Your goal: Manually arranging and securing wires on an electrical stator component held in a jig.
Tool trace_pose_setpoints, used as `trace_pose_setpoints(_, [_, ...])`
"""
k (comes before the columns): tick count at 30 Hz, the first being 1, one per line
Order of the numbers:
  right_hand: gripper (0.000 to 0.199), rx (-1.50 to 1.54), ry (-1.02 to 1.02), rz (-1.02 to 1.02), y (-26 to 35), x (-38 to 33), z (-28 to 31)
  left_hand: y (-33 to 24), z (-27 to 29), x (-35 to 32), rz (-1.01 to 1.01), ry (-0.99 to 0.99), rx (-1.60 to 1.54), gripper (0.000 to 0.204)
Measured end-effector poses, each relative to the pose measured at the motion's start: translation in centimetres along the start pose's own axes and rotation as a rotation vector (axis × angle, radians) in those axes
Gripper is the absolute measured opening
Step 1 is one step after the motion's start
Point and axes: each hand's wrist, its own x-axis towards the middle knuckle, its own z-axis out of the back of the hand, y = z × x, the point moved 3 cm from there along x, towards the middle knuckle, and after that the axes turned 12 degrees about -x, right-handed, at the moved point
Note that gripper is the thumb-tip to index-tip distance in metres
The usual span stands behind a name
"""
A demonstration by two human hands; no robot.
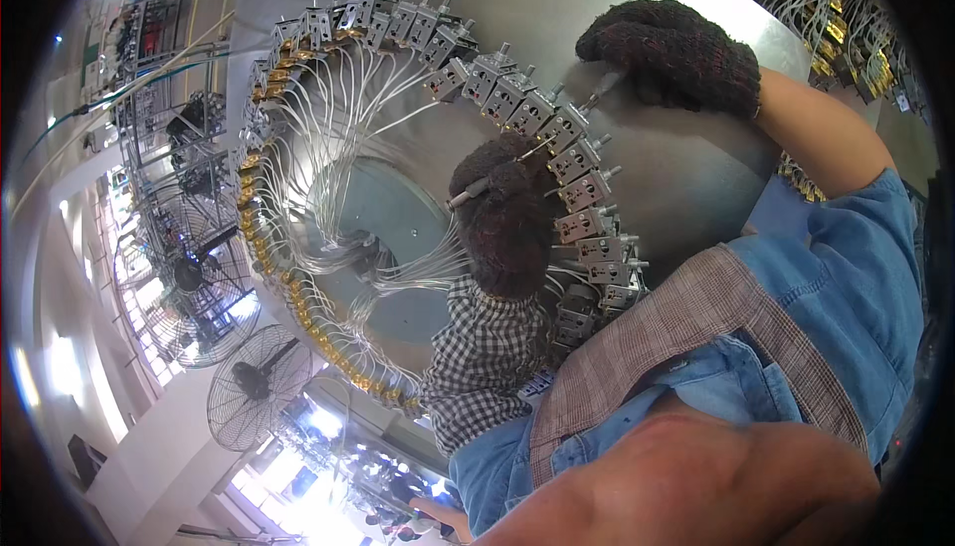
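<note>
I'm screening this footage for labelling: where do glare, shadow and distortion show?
Head view: bright white windows at lower left are blown out; same view, the shiny grey metal tabletop gleams at upper right and darkens below the black knit-gloved right hand; head view again, fisheye curvature warps the scene and the corners go black.

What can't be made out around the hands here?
Head view:
Thin tool in the gloved left hand: middle hidden by the grip.
Grey piece at the gloved right hand: one end covered by that hand.
White cables passing under the left hand: blocked by it.
Upper-right cable cluster: cut off by the dark rim.
</note>
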Motion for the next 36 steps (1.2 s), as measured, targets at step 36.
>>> trace_pose_setpoints(36, [0.029, 0.206, 0.091, -0.249, -0.3, -0.6, -1.8, -0.6, 0.8, -0.6, -0.054, 0.016, 0.09, 0.025])
